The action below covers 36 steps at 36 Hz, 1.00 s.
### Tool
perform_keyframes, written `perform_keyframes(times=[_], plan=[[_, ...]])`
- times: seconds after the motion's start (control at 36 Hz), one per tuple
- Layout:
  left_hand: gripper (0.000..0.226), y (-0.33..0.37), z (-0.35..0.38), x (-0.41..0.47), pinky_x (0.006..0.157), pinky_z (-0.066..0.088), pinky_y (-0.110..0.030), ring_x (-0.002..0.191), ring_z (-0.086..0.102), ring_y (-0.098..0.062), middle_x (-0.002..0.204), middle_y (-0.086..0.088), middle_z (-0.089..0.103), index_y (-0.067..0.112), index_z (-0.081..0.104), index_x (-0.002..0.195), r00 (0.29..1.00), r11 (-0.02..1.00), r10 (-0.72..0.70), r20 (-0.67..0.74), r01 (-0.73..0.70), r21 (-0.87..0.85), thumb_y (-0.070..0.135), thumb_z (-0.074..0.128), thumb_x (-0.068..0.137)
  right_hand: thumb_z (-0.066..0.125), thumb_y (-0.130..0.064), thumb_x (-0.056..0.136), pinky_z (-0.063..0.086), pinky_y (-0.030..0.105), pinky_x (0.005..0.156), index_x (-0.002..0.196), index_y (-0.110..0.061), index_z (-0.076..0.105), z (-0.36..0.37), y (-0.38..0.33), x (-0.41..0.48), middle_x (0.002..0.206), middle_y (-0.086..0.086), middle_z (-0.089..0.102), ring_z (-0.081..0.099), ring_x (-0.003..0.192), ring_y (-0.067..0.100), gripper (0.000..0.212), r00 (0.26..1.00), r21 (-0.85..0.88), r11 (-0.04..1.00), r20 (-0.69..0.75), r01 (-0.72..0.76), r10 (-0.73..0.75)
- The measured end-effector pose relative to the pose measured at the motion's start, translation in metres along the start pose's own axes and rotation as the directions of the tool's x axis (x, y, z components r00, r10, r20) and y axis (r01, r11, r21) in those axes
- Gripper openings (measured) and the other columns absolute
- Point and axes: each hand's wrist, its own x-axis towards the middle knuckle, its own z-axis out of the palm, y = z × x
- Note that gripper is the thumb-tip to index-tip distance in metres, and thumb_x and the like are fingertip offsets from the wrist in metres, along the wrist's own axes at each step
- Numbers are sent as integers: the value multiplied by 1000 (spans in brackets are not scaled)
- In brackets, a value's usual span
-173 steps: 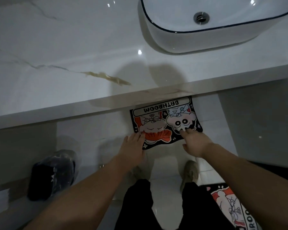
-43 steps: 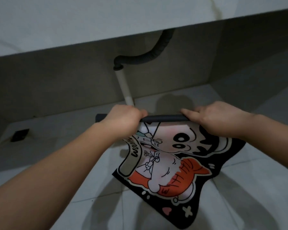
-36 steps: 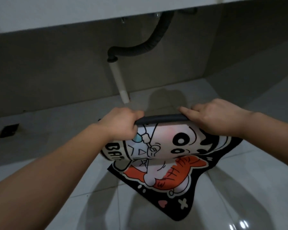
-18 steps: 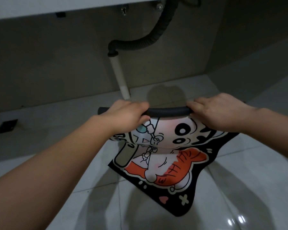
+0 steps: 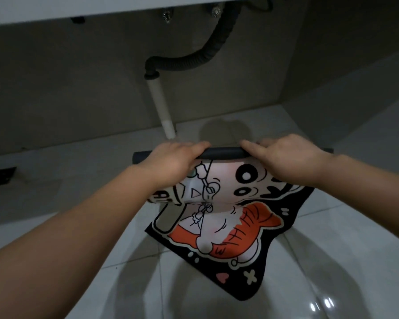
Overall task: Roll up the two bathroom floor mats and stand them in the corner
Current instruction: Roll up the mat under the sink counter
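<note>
On the glossy white floor tiles (image 5: 332, 238), the near part of the cartoon-printed bath mat (image 5: 226, 229) lies flat and unrolled, its far part lifted and curling into a dark roll. The left hand (image 5: 171, 160) and right hand (image 5: 286, 157) both clasp that roll from above, fingers wrapped over it. Beyond them a white pipe (image 5: 161, 109) rises to a black corrugated hose (image 5: 194, 63) under the counter.

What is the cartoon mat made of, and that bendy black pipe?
The mat looks like soft printed fabric with a dark rubbery back: it curls and sags. The black pipe seems ribbed flexible plastic, matte, bending in a curve. Neither is certain.
</note>
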Motion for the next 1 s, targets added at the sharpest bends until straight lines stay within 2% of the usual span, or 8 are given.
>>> perform_keyframes(times=[0.06,0.17,0.31,0.56,0.69,0.78,0.86,1.0], plan=[[43,-2,1,-2,83,39,-33,108,56,-24,121,-2,59,29,33,139,1000,1000,19,-19,-20,-18,44,35,98,42,-20,91,37,33,50,150,-20,6,4,-1,0,103,6,52,58,71,26,69,995,-82,994,-61,68,-73],[32,-5,3,-3,78,35,-34,100,56,-25,109,-3,60,25,43,126,998,999,44,-43,-44,-3,39,31,99,22,-44,94,35,30,41,144,-14,30,13,-1,-3,90,9,56,54,54,25,59,986,-58,996,-152,63,-71],[17,0,-5,1,66,37,-33,87,56,-25,95,-1,59,23,49,108,997,997,-79,-18,79,-2,35,41,98,59,-20,82,24,26,40,139,-12,41,16,-4,2,83,10,56,48,49,24,61,982,-16,999,-186,40,-42],[8,6,-4,2,64,37,-32,75,51,-24,91,-8,59,20,44,99,974,982,-162,158,175,-75,20,48,92,54,-23,88,46,38,60,106,-12,50,8,-14,13,96,9,55,59,77,33,22,993,234,969,-59,-84,101],[22,4,-3,0,62,36,-33,73,52,-24,88,-5,59,25,36,106,981,985,-148,122,157,-67,11,44,91,54,-16,88,32,34,54,101,-9,42,5,-19,16,73,1,41,46,60,28,19,990,255,958,-11,-132,139],[38,3,-1,-1,75,39,-34,94,57,-25,111,-7,61,26,32,132,991,992,-89,102,97,-78,31,44,96,52,-20,89,26,31,49,104,-13,39,6,-18,14,60,-7,34,39,55,22,21,994,173,980,-27,-98,104],[42,-1,1,-2,87,35,-35,113,51,-23,123,-2,55,27,32,135,994,993,-41,98,51,-108,46,34,97,49,-34,86,25,29,49,100,-12,45,11,-14,9,73,2,52,52,59,28,26,990,131,991,-139,19,-1],[21,-4,5,-1,77,31,-31,95,49,-17,105,2,52,26,44,118,998,993,-49,33,52,-104,30,40,97,41,-32,93,26,30,62,102,-12,47,15,-15,9,93,9,55,55,78,30,22,978,232,971,-207,55,-6]])
